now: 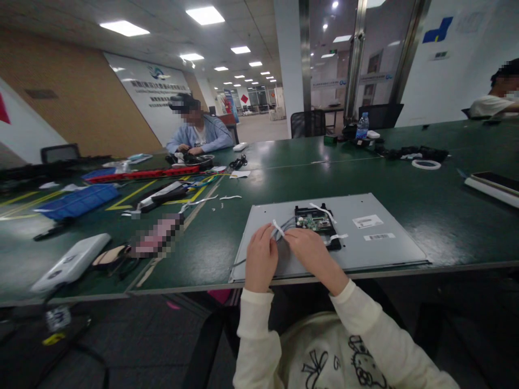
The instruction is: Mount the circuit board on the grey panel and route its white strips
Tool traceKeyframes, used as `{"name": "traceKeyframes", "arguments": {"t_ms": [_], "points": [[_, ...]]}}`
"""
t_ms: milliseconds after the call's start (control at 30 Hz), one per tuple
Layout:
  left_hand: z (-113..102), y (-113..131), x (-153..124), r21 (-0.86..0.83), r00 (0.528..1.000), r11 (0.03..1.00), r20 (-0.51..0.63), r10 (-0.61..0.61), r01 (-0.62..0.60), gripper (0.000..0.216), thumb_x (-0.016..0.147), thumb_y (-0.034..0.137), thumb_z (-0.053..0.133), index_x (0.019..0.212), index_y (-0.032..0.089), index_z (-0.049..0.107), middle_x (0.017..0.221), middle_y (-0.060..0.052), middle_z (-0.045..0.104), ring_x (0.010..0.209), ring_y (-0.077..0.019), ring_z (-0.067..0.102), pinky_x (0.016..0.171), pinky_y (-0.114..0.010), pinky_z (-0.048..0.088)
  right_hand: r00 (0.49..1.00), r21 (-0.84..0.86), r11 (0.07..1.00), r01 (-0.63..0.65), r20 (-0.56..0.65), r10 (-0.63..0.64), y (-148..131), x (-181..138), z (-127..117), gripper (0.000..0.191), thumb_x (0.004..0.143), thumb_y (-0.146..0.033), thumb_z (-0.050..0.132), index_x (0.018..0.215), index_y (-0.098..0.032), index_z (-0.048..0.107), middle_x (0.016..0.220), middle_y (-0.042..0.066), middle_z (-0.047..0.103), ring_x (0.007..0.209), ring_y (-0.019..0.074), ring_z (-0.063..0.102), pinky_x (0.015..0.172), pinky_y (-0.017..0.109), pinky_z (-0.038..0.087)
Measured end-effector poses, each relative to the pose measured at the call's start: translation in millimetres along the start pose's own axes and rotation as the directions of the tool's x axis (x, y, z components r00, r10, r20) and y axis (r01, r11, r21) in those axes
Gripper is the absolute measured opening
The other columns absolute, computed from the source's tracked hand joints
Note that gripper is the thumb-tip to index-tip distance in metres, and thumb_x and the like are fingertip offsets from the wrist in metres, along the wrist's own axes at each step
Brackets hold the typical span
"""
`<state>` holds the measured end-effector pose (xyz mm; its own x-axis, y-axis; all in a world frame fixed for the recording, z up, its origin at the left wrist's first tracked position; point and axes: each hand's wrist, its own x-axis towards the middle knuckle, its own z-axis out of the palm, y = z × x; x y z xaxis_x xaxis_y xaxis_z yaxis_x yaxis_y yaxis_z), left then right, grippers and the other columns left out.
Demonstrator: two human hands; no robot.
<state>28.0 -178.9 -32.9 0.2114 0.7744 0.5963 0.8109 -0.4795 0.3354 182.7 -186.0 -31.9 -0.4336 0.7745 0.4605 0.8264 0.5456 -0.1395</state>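
Observation:
A flat grey panel [381, 232] lies on the green table in front of me, with two white labels at its right. On it sits a black bracket [334, 244] holding a green circuit board [318, 222], and strips of white tape stick to the bracket. Grey cables [287, 222] run from the board toward the left. My left hand [260, 251] and my right hand [305, 248] meet over these cables, fingers pinched around a short strip of white tape [278, 227]. My fingers partly hide where the tape touches the cables.
At left are a blue tray [81, 201], a white power bank-like device [73, 261] and a pink phone-shaped item [158, 235]. Tape scraps [230, 197] lie beyond the panel. A roll of tape [426, 164] and a bottle [362, 126] stand far right. Another person [203, 129] sits opposite.

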Motion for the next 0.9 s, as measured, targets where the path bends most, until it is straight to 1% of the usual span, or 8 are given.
{"name": "traceKeyframes", "arguments": {"t_ms": [200, 300, 400, 467, 533, 667, 800, 900], "points": [[7, 2, 14, 0.143, 0.991, 0.99, 0.133, -0.008, -0.012, 0.034, 0.088, 0.009, 0.039, 0.115, 0.015, 0.059, 0.124, -0.01, 0.063, 0.12, -0.021, 0.054, 0.105, -0.038, 0.042, 0.998, 0.009, 0.998, 0.056, 0.032, -0.056, 2, 1, 5, 0.02, 0.089, -0.009, 0.05, 0.096, -0.011, 0.069, 0.102, 0.01, 0.066, 0.098, 0.0188, 0.059, 0.094, 0.03, 0.042], [11, 2, 18, 0.218, 0.971, 0.976, 0.229, -0.073, 0.022, 0.034, 0.089, 0.009, 0.038, 0.116, 0.015, 0.059, 0.119, -0.01, 0.066, 0.11, -0.0205, 0.061, 0.098, -0.034, 0.046, 0.997, 0.016, 0.998, 0.064, 0.052, -0.065, 3, 2, 6, 0.019, 0.089, -0.01, 0.05, 0.094, -0.011, 0.068, 0.099, 0.009, 0.067, 0.098, 0.0186, 0.059, 0.097, 0.031, 0.04], [13, 3, 19, 0.287, 0.946, 0.955, 0.284, -0.158, 0.073, 0.035, 0.091, 0.012, 0.038, 0.121, 0.014, 0.055, 0.115, -0.01, 0.067, 0.101, -0.0213, 0.065, 0.091, -0.034, 0.047, 0.99, 0.024, 0.994, 0.103, 0.097, -0.105, 2, 1, 2, 0.023, 0.091, -0.009, 0.046, 0.098, -0.011, 0.067, 0.101, 0.009, 0.067, 0.099, 0.0178, 0.059, 0.103, 0.033, 0.036], [12, 4, 21, 0.314, 0.936, 0.944, 0.291, -0.2, 0.104, 0.034, 0.091, 0.013, 0.04, 0.122, 0.015, 0.054, 0.111, -0.01, 0.069, 0.1, -0.0209, 0.065, 0.089, -0.033, 0.046, 0.985, 0.039, 0.991, 0.131, 0.111, -0.134, -1, -3, -2, 0.027, 0.093, -0.012, 0.043, 0.107, -0.01, 0.065, 0.107, 0.01, 0.066, 0.104, 0.0186, 0.058, 0.107, 0.037, 0.032], [12, 6, 23, 0.322, 0.932, 0.938, 0.283, -0.227, 0.131, 0.032, 0.091, 0.014, 0.041, 0.12, 0.017, 0.055, 0.108, -0.009, 0.07, 0.099, -0.0203, 0.065, 0.088, -0.031, 0.045, 0.986, 0.078, 0.989, 0.124, 0.102, -0.132, -6, -9, -7, 0.033, 0.094, -0.024, 0.046, 0.12, -0.009, 0.06, 0.118, 0.014, 0.063, 0.114, 0.0215, 0.054, 0.109, 0.041, 0.029], [14, 5, 28, 0.317, 0.934, 0.936, 0.261, -0.244, 0.156, 0.031, 0.089, 0.014, 0.043, 0.116, 0.018, 0.056, 0.11, -0.01, 0.069, 0.101, -0.0218, 0.065, 0.09, -0.033, 0.045, 0.993, 0.169, 0.985, 0.036, 0.101, -0.054, -14, -25, -8, 0.065, 0.087, -0.049, 0.054, 0.136, -0.006, 0.047, 0.139, 0.019, 0.048, 0.13, 0.0277, 0.042, 0.111, 0.045, 0.029], [17, 3, 30, 0.301, 0.938, 0.942, 0.261, -0.23, 0.147, 0.032, 0.088, 0.014, 0.043, 0.118, 0.019, 0.054, 0.114, -0.011, 0.067, 0.108, -0.0216, 0.062, 0.094, -0.035, 0.044, 0.996, 0.2, 0.979, 0.033, 0.08, -0.049, -16, -34, -1, 0.076, 0.087, -0.056, 0.05, 0.144, -0.007, 0.038, 0.148, 0.017, 0.035, 0.136, 0.0292, 0.035, 0.112, 0.046, 0.028], [19, 1, 29, 0.299, 0.929, 0.943, 0.285, -0.236, 0.148, 0.035, 0.089, 0.014, 0.041, 0.122, 0.017, 0.052, 0.119, -0.013, 0.065, 0.113, -0.022, 0.059, 0.096, -0.037, 0.043, 0.997, 0.195, 0.98, 0.039, 0.057, -0.051, -15, -37, 4, 0.076, 0.088, -0.058, 0.047, 0.144, -0.008, 0.037, 0.149, 0.016, 0.035, 0.137, 0.0284, 0.033, 0.113, 0.046, 0.026]]}}
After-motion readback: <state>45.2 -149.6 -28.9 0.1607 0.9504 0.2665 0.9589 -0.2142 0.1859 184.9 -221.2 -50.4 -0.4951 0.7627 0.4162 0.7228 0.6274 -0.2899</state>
